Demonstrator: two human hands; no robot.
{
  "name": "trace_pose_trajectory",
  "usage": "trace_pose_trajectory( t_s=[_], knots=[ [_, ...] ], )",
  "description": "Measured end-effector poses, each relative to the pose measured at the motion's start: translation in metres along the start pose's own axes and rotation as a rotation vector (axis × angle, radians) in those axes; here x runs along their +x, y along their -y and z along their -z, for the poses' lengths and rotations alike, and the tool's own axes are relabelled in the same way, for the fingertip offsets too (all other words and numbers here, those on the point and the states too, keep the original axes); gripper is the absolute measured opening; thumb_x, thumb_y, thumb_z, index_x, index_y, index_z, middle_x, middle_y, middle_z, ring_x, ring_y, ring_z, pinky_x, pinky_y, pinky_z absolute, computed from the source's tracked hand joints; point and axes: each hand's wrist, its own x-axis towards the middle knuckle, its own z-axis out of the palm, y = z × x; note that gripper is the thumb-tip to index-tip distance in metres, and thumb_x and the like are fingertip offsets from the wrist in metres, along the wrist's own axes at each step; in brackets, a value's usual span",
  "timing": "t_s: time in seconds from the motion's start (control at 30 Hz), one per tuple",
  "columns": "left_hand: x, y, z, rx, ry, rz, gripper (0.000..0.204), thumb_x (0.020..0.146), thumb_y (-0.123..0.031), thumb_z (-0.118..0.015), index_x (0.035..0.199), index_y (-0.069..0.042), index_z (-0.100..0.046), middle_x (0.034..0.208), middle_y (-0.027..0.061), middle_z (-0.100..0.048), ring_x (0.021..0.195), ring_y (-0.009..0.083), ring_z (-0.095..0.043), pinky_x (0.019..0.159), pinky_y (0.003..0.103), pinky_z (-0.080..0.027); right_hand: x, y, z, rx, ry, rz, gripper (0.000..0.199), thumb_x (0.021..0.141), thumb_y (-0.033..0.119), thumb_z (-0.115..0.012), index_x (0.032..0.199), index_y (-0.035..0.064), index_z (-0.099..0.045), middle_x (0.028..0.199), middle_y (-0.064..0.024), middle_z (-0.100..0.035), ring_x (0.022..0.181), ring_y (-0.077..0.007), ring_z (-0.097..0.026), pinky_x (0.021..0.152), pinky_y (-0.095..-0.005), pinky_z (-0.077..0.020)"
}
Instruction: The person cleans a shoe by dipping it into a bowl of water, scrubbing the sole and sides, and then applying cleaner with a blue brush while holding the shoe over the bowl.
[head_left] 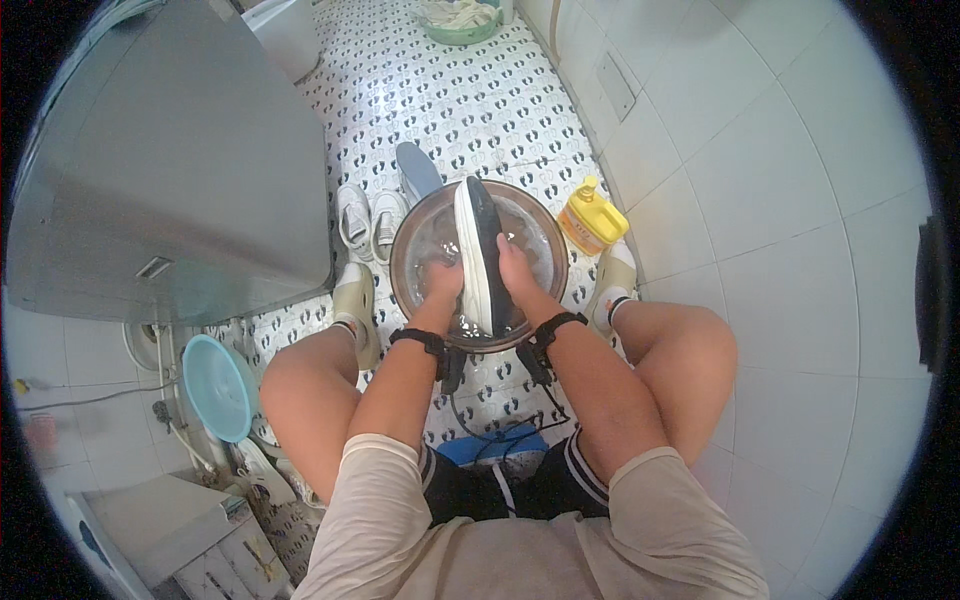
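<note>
Both my hands, left hand point(445, 283) & right hand point(512, 268), fingers clamped on shoe point(478, 255) over basin point(400, 262). I'd keep sole edge-up, grip firm, scrub w/ water just below fingers.

Both arms reach forward and down between the bent knees. The left hand point(445, 280) and the right hand point(515, 268) are close together, side by side, with the palms turned toward each other. The fingers of both hands are curled in a grip, though the tips are hard to see. Each wrist wears a black band, and both forearms are bare.
</note>
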Motion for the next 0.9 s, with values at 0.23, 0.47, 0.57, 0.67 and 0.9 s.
trace_pose_trajectory(
  t_s=[0.23, 0.47, 0.57, 0.67, 0.9],
  knots=[
    [-0.019, -0.016, -0.006, -0.049, -0.024, -0.115, 0.059, 0.075, -0.027, -0.069, 0.121, 0.006, -0.049, 0.115, 0.0173, -0.056, 0.101, 0.0238, -0.056, 0.087, 0.031, -0.043, -0.014, 0.015, 0.018, 0.387, 0.244, -0.110, 0.077, 0.077, 0.060, -0.056, 0.113, -0.0074, -0.054, 0.104, -0.0182, -0.061, 0.091, -0.0241, -0.060, 0.081, -0.0324, -0.0452],
    [-0.033, -0.030, 0.004, -0.207, 0.212, -0.084, 0.037, 0.076, -0.019, -0.065, 0.103, 0.006, -0.062, 0.092, 0.0136, -0.065, 0.083, 0.0198, -0.061, 0.075, 0.030, -0.046, -0.029, 0.025, 0.024, 0.299, 0.282, 0.001, 0.065, 0.075, 0.047, -0.068, 0.112, -0.0050, -0.056, 0.100, -0.0129, -0.062, 0.086, -0.0178, -0.060, 0.075, -0.0278, -0.0468],
    [-0.037, -0.037, -0.003, -0.211, 0.160, -0.098, 0.028, 0.076, -0.018, -0.065, 0.093, 0.005, -0.065, 0.083, 0.0102, -0.066, 0.075, 0.0169, -0.060, 0.070, 0.029, -0.046, -0.017, 0.008, 0.027, 0.330, 0.256, -0.006, 0.067, 0.072, 0.048, -0.070, 0.109, -0.0059, -0.057, 0.098, -0.0134, -0.063, 0.084, -0.0187, -0.060, 0.074, -0.0288, -0.0471],
    [-0.027, -0.028, 0.002, -0.147, 0.154, -0.094, 0.026, 0.076, -0.017, -0.065, 0.093, 0.004, -0.065, 0.084, 0.0107, -0.065, 0.076, 0.0176, -0.060, 0.069, 0.030, -0.046, -0.026, 0.016, 0.023, 0.359, 0.278, -0.030, 0.065, 0.074, 0.048, -0.069, 0.110, -0.0055, -0.057, 0.097, -0.0121, -0.063, 0.083, -0.0175, -0.060, 0.074, -0.0278, -0.0470],
    [-0.012, -0.008, 0.005, 0.133, -0.101, -0.227, 0.023, 0.078, -0.017, -0.062, 0.090, 0.003, -0.065, 0.081, 0.0143, -0.065, 0.075, 0.0236, -0.061, 0.068, 0.037, -0.046, -0.027, 0.021, 0.030, 0.352, 0.320, -0.056, 0.066, 0.084, 0.049, -0.056, 0.122, -0.0054, -0.050, 0.115, -0.0140, -0.057, 0.105, -0.0186, -0.053, 0.092, -0.0292, -0.0376]
  ],
)
